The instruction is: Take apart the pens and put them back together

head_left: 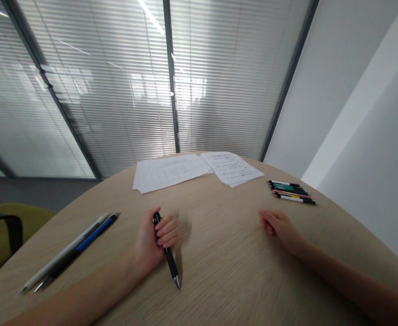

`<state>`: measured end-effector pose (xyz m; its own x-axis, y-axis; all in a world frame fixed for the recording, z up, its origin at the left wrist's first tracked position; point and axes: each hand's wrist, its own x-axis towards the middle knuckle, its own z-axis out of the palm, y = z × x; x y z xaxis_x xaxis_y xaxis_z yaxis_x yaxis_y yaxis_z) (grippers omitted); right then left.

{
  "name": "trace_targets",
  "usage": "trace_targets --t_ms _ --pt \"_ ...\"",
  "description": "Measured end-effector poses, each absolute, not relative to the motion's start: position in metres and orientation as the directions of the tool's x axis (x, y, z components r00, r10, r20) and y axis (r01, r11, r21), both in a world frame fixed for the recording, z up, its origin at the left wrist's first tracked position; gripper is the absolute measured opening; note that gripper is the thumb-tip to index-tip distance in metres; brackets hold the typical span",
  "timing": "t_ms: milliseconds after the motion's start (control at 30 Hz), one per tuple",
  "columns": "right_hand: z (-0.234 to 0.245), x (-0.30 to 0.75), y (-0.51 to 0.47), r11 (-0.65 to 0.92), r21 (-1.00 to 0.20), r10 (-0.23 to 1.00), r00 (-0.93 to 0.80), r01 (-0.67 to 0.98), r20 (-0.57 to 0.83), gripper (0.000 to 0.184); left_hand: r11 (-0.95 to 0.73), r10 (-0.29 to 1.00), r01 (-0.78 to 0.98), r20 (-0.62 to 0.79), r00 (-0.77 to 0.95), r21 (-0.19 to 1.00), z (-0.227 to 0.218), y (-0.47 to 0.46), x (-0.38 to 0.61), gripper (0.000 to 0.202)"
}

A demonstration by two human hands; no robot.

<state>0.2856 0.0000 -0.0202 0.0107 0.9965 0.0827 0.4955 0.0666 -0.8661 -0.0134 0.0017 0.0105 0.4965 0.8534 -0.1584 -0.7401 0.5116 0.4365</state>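
Observation:
A black pen (170, 261) is gripped in my left hand (158, 237), its silver tip pointing down toward me. The fingers wrap round the barrel and the thumb lies by its upper end. To the right, my right hand (277, 226) rests on the table with its fingers curled closed, and nothing shows in it. Left of my left forearm lie a blue and black pen (90, 240) and a white pen (63, 253), side by side on the wooden table (219, 271).
Two overlapping groups of printed sheets, the left papers (168, 172) and the right papers (231, 167), lie at the table's far side. Several pens (292, 192) form a row at the right edge. A green chair (32, 217) stands at left; blinds (117, 90) hang behind.

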Motion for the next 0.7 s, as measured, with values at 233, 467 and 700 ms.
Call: trace_targets --t_ms 233,467,700 --pt "-0.022 0.280 -0.003 0.245 -0.713 0.967 -0.216 0.657 0.134 0.037 0.523 0.846 -0.734 -0.159 0.509 0.432 0.007 -0.001 -0.009 0.038" --pt "-0.023 0.281 -0.002 0.251 -0.708 0.966 -0.221 0.660 0.136 0.037 0.522 0.849 -0.739 -0.176 0.498 0.426 0.006 -0.003 -0.007 0.039" --pt "-0.023 0.280 -0.003 0.295 -0.692 0.954 -0.249 0.659 0.170 0.038 0.522 0.852 -0.750 -0.214 0.478 0.405 0.012 -0.007 -0.002 0.053"
